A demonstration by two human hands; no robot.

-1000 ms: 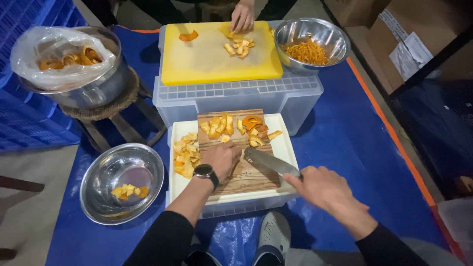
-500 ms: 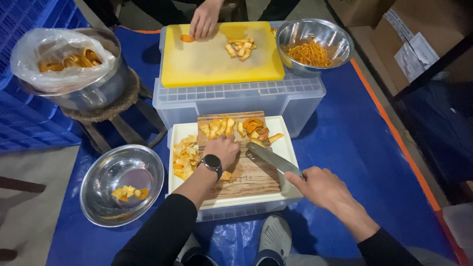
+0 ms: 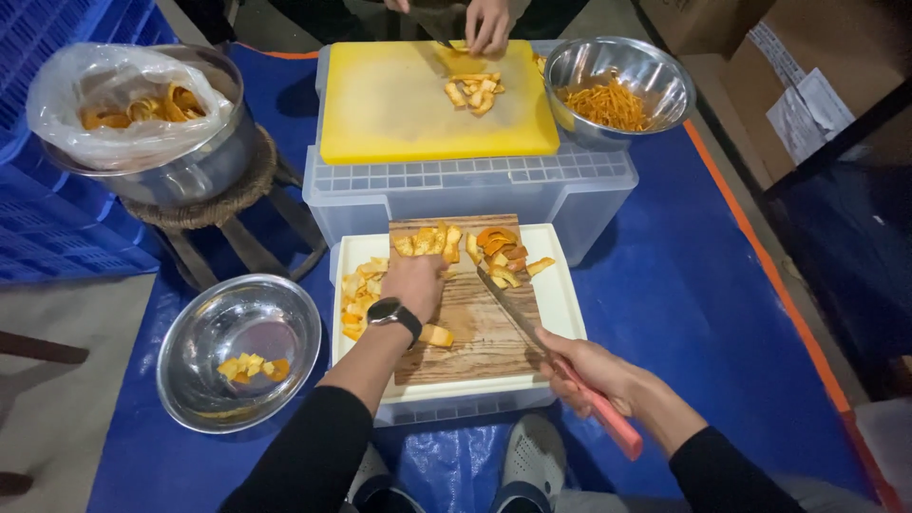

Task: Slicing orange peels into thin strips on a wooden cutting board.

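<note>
My left hand [image 3: 414, 282], with a black watch on the wrist, rests on a wooden cutting board [image 3: 480, 328] and presses on orange peel pieces [image 3: 427, 243] at its far edge. My right hand [image 3: 591, 370] grips the pink handle of a cleaver [image 3: 518, 313], whose blade lies edge-on across the board toward another heap of peel pieces [image 3: 502, 252]. More cut peel [image 3: 359, 299] lies left of the board on a white tray [image 3: 562, 304].
A steel bowl [image 3: 237, 350] with a few peel bits sits on the blue tarp at left. A bag-lined pot of peels [image 3: 142, 119] stands on a stool. Across, another person's hand [image 3: 486, 21] works at a yellow board [image 3: 399, 104] beside a bowl of shredded peel [image 3: 617, 85].
My left hand has slid up the board to the peel pieces, and the cleaver has turned from flat to edge-on. The other person's hand shifted right along the yellow board.
</note>
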